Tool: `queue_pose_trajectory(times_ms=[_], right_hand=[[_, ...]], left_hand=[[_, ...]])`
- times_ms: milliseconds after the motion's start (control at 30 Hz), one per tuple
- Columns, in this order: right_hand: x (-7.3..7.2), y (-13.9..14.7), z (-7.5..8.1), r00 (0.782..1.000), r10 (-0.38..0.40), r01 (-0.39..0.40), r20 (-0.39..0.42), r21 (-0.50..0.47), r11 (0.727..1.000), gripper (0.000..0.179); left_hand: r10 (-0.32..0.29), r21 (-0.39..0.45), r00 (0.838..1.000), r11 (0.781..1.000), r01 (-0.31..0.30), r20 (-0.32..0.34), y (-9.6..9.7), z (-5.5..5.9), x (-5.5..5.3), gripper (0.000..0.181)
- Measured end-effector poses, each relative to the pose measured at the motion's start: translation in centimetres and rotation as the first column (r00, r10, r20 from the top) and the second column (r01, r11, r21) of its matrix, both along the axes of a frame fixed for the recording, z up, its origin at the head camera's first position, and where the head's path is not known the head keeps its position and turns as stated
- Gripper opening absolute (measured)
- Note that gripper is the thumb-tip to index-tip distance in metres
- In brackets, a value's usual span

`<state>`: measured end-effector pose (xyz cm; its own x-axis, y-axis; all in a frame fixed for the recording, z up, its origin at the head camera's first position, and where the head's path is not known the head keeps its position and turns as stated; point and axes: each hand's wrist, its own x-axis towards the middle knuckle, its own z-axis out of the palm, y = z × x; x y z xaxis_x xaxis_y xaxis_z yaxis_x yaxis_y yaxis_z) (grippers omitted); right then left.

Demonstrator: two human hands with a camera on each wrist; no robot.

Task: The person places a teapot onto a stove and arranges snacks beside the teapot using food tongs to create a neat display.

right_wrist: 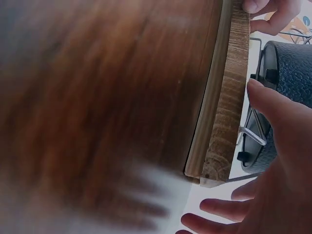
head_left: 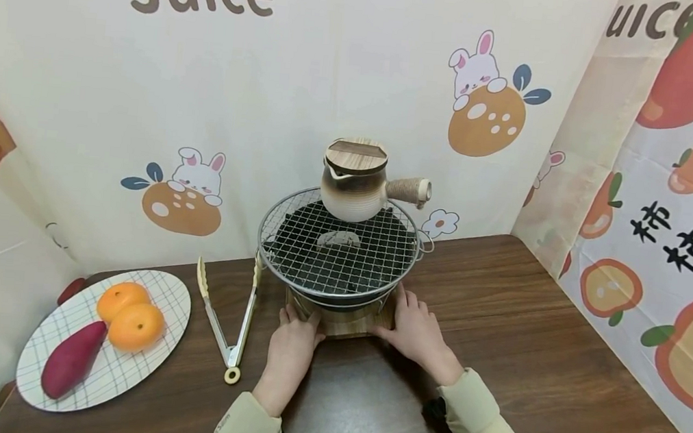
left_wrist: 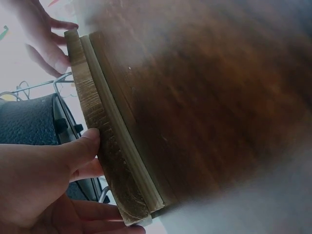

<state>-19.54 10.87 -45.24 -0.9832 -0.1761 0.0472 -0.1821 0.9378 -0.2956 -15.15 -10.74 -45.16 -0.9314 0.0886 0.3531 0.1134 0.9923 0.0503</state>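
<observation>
A round grill stove with a wire mesh (head_left: pixel 372 274) on top stands on a wooden board (head_left: pixel 346 328) in the head view. A small clay pot (head_left: pixel 353 200) with a wooden lid and rope-wrapped handle sits towards the mesh's back. My left hand (head_left: pixel 293 349) grips the board's front left corner; its thumb (left_wrist: pixel 87 141) presses the front edge in the left wrist view. At the front right corner is my right hand (head_left: pixel 419 333), thumb close by the edge and fingers (right_wrist: pixel 222 209) stretched past the board's end. The stove's dark body (left_wrist: pixel 27 119) rises behind the hands.
Left of the stove lie splayed metal tongs (head_left: pixel 233 344) with pale tips. Farther left, an oval checked plate (head_left: pixel 141 370) carries two oranges (head_left: pixel 135 327) and a purple sweet potato (head_left: pixel 73 360). Printed cloth walls (head_left: pixel 296 88) stand close behind and at the sides.
</observation>
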Motion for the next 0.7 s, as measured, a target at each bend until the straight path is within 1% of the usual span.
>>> queue_pose_trajectory(times_ms=[100,267,400,500,533,600,700], right_hand=[[-0.2,-0.1,0.1,1.0,-0.007,0.007,0.022,0.0,1.0,0.106],[-0.5,0.0,0.0,0.999,-0.017,0.017,0.04,-0.004,1.0,0.101],[-0.6,0.1,-0.1,0.999,-0.02,0.021,0.037,-0.01,1.0,0.101],[-0.6,0.1,-0.1,0.999,-0.021,0.021,0.039,-0.012,1.0,0.101],[-0.6,0.0,-0.1,0.999,-0.021,0.021,0.042,-0.013,1.0,0.101],[-0.6,0.0,-0.1,0.999,-0.019,0.02,0.044,-0.014,1.0,0.101],[-0.5,-0.1,-0.1,0.999,-0.017,0.017,0.041,-0.017,1.0,0.101]], left_hand=[[-0.011,0.001,1.0,1.0,0.011,0.019,0.0,0.1,0.0,0.039],[-0.059,0.045,0.993,0.997,0.054,0.099,-0.5,0.4,0.4,0.041],[-0.105,0.117,0.98,0.99,0.085,0.172,-1.2,0.6,0.7,0.043],[-0.136,0.175,0.965,0.98,0.097,0.224,-1.9,0.9,0.9,0.044],[-0.145,0.187,0.963,0.977,0.103,0.228,-2.1,1.0,1.0,0.044],[-0.157,0.192,0.966,0.974,0.118,0.204,-2.6,1.3,1.2,0.039],[-0.156,0.177,0.98,0.975,0.133,0.122,-3.4,1.4,1.4,0.029]])
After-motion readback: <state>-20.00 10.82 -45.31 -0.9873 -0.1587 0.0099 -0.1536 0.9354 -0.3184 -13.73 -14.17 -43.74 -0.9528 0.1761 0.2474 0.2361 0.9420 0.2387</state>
